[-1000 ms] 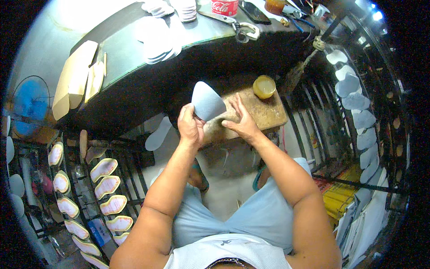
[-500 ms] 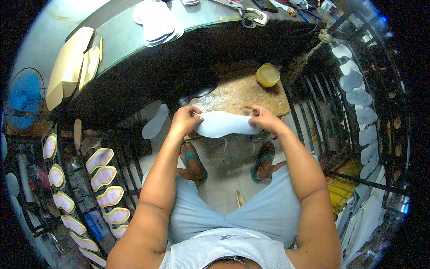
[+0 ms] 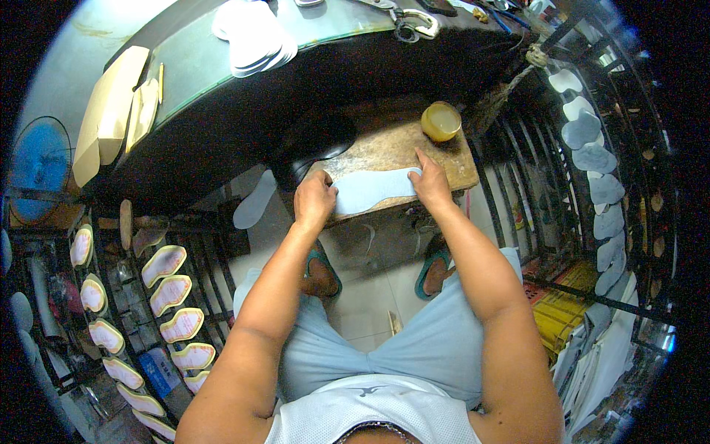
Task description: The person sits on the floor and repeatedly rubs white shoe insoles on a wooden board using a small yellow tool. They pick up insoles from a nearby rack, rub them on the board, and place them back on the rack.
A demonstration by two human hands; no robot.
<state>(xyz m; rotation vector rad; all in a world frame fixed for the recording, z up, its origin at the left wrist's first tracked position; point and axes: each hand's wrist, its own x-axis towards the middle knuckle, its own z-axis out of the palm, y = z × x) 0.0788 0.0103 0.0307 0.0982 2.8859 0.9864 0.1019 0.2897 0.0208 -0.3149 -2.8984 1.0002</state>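
Observation:
A pale blue-white insole (image 3: 373,190) lies flat over the front of the low wooden bench (image 3: 388,152), stretched lengthwise between my hands. My left hand (image 3: 316,198) is closed on its left end, the fingers curled with the thumb at the edge. At the other end my right hand (image 3: 432,181) pinches the tip with the thumb, while the index finger points forward over the wood. A yellow cup (image 3: 441,121) with pale contents stands at the bench's far right corner. Beside the bench's left side is a dark, glossy rounded object (image 3: 329,140).
Another insole (image 3: 255,200) lies left of the bench. A stack of white insoles (image 3: 255,44) and scissors (image 3: 381,4) rest on the glass-topped table (image 3: 185,74) ahead. Racks at both sides hold insoles, such as yellow-edged ones (image 3: 181,324) and grey ones (image 3: 594,157).
Both hands have carried the insole forward from the bench's front edge to over its top. The insole now lies flatter, and my right hand has moved slightly further ahead.

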